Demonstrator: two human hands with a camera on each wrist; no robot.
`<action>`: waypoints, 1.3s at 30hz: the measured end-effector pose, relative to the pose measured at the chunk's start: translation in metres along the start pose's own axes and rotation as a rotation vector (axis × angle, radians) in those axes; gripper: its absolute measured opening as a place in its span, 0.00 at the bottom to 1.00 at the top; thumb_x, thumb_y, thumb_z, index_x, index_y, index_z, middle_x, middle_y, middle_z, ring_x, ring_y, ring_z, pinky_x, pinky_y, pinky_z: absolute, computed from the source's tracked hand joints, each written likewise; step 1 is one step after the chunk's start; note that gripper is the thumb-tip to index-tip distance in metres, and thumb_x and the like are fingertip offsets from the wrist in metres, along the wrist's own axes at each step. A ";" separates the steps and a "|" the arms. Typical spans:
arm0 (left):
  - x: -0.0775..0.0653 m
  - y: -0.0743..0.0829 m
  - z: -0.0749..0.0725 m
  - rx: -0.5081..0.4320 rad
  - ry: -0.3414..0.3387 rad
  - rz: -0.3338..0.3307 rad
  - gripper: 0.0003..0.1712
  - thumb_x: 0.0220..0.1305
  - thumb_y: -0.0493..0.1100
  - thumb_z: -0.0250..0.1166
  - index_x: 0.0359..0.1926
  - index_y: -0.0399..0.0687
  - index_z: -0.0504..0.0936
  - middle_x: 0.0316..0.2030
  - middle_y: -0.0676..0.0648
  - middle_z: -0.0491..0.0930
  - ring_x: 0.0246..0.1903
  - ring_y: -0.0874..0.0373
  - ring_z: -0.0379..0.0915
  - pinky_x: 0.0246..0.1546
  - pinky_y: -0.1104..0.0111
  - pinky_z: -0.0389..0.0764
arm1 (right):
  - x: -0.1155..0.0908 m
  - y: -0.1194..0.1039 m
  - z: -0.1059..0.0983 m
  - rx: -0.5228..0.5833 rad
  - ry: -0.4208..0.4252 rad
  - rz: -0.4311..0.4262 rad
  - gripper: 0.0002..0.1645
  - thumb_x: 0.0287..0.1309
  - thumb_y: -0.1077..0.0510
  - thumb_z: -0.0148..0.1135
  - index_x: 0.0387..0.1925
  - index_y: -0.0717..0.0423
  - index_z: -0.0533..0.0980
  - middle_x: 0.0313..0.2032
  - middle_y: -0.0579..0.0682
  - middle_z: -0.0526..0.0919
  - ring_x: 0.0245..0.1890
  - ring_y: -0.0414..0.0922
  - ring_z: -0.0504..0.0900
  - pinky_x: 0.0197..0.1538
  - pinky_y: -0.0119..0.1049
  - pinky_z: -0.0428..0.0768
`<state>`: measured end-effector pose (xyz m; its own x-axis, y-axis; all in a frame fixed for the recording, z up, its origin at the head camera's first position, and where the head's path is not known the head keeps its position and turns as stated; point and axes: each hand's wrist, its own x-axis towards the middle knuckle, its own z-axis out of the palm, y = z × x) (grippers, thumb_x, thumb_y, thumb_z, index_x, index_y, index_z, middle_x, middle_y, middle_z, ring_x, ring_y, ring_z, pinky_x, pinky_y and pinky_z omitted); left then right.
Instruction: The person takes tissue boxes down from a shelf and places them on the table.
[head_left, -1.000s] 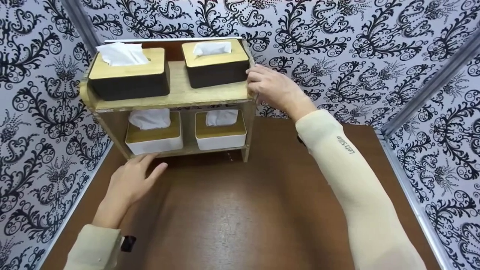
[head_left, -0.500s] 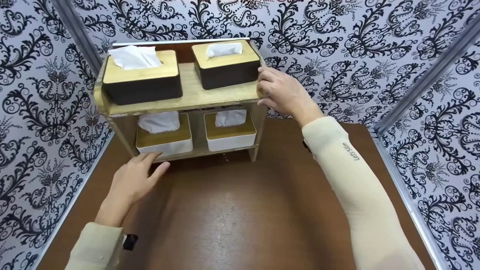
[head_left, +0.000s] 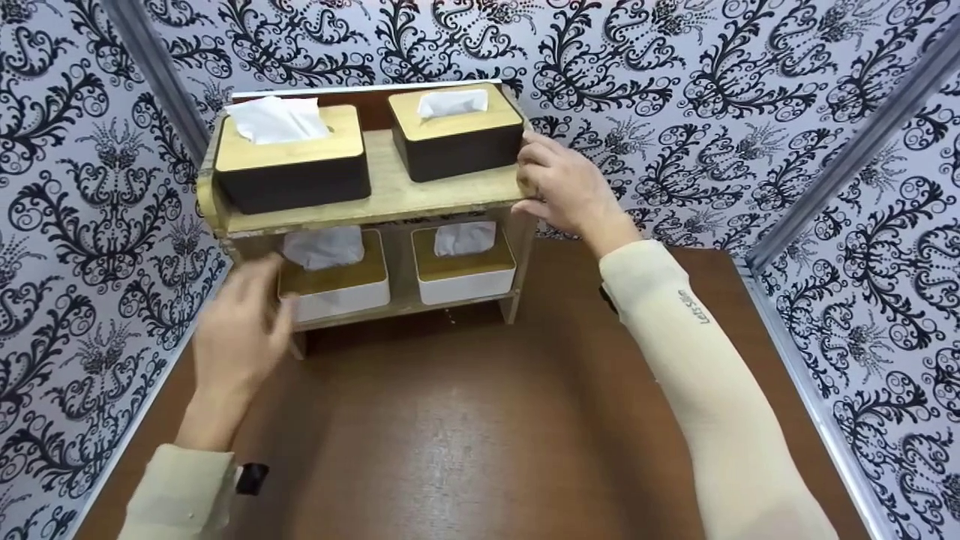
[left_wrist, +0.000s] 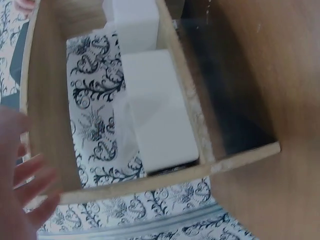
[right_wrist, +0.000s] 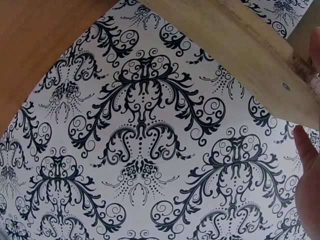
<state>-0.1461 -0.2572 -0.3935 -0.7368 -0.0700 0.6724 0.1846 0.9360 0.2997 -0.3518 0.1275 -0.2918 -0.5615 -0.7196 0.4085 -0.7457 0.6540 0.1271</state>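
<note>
Where right hand [head_left: 568,187] grips, shelf [head_left: 388,184] extends leftward

"What does the brown table [head_left: 435,397] in front of you carry?"

"A wooden shelf [head_left: 400,255]; I see its feet resting on it."

"And the shelf itself?"

"On its upper board [head_left: 385,169], I count a black tissue box [head_left: 292,184] near the shelf's left end, a second black box [head_left: 463,155] near its right. On its lower board [head_left: 403,300], I see a white tissue box [head_left: 349,298] leftward, a second white box [head_left: 469,286] rightward."
</note>
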 end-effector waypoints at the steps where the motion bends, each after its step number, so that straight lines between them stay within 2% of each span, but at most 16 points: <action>1: 0.005 -0.001 -0.003 0.012 0.057 -0.005 0.31 0.61 0.43 0.66 0.65 0.45 0.72 0.60 0.38 0.76 0.53 0.38 0.76 0.51 0.45 0.78 | 0.000 0.000 0.000 0.002 0.000 -0.001 0.27 0.47 0.39 0.71 0.32 0.58 0.77 0.56 0.53 0.76 0.72 0.52 0.63 0.76 0.42 0.60; 3: 0.015 -0.004 -0.010 0.037 0.096 -0.043 0.37 0.61 0.42 0.67 0.69 0.46 0.66 0.66 0.39 0.70 0.61 0.39 0.70 0.60 0.46 0.74 | -0.001 -0.001 0.000 0.006 0.002 -0.001 0.26 0.48 0.39 0.71 0.33 0.58 0.77 0.56 0.53 0.76 0.72 0.51 0.63 0.76 0.42 0.60; 5: 0.026 -0.009 -0.017 0.060 0.071 -0.095 0.42 0.62 0.43 0.66 0.74 0.47 0.58 0.72 0.42 0.62 0.68 0.42 0.62 0.68 0.48 0.66 | -0.001 -0.001 -0.001 0.010 0.005 0.001 0.26 0.48 0.39 0.71 0.34 0.57 0.77 0.56 0.52 0.77 0.71 0.51 0.64 0.75 0.41 0.61; 8: 0.040 -0.019 -0.025 0.094 0.000 -0.157 0.47 0.64 0.47 0.64 0.77 0.49 0.48 0.76 0.45 0.52 0.74 0.44 0.51 0.74 0.48 0.56 | -0.001 -0.001 -0.001 0.007 0.013 0.001 0.27 0.48 0.39 0.71 0.36 0.58 0.77 0.56 0.52 0.77 0.70 0.50 0.65 0.75 0.42 0.63; 10: 0.047 -0.024 -0.027 0.110 -0.028 -0.176 0.48 0.66 0.49 0.63 0.77 0.50 0.45 0.76 0.45 0.50 0.75 0.44 0.49 0.74 0.48 0.54 | -0.001 0.000 -0.001 0.003 0.015 0.000 0.28 0.48 0.40 0.71 0.40 0.58 0.78 0.57 0.52 0.77 0.70 0.51 0.65 0.74 0.43 0.63; 15: 0.058 -0.031 -0.029 0.135 -0.047 -0.186 0.45 0.68 0.52 0.60 0.77 0.51 0.46 0.76 0.46 0.52 0.75 0.44 0.48 0.73 0.45 0.54 | -0.003 0.000 -0.001 -0.018 0.011 0.011 0.32 0.49 0.40 0.71 0.48 0.58 0.78 0.59 0.53 0.76 0.71 0.51 0.64 0.74 0.46 0.65; 21: 0.062 -0.032 -0.027 0.152 -0.060 -0.224 0.47 0.68 0.51 0.60 0.78 0.51 0.42 0.77 0.46 0.47 0.75 0.44 0.47 0.72 0.43 0.53 | -0.005 -0.002 -0.001 -0.042 -0.008 0.028 0.33 0.53 0.40 0.68 0.54 0.57 0.76 0.64 0.53 0.73 0.73 0.50 0.62 0.73 0.47 0.65; 28: 0.067 -0.033 -0.026 0.135 -0.087 -0.246 0.48 0.68 0.51 0.60 0.78 0.51 0.39 0.78 0.46 0.44 0.76 0.45 0.43 0.73 0.43 0.48 | -0.007 -0.002 0.001 -0.053 0.016 0.037 0.35 0.54 0.41 0.68 0.56 0.58 0.75 0.65 0.53 0.72 0.73 0.50 0.63 0.72 0.48 0.67; 39: 0.070 -0.035 -0.026 0.102 -0.145 -0.219 0.48 0.71 0.49 0.56 0.77 0.53 0.33 0.77 0.51 0.38 0.78 0.49 0.36 0.76 0.43 0.37 | -0.012 -0.008 0.003 -0.088 0.018 0.060 0.37 0.56 0.39 0.65 0.59 0.59 0.73 0.68 0.53 0.69 0.74 0.50 0.61 0.72 0.49 0.67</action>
<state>-0.1873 -0.3040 -0.3400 -0.8386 -0.2311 0.4934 -0.0500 0.9344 0.3526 -0.3403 0.1299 -0.3002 -0.5972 -0.6747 0.4338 -0.6762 0.7143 0.1802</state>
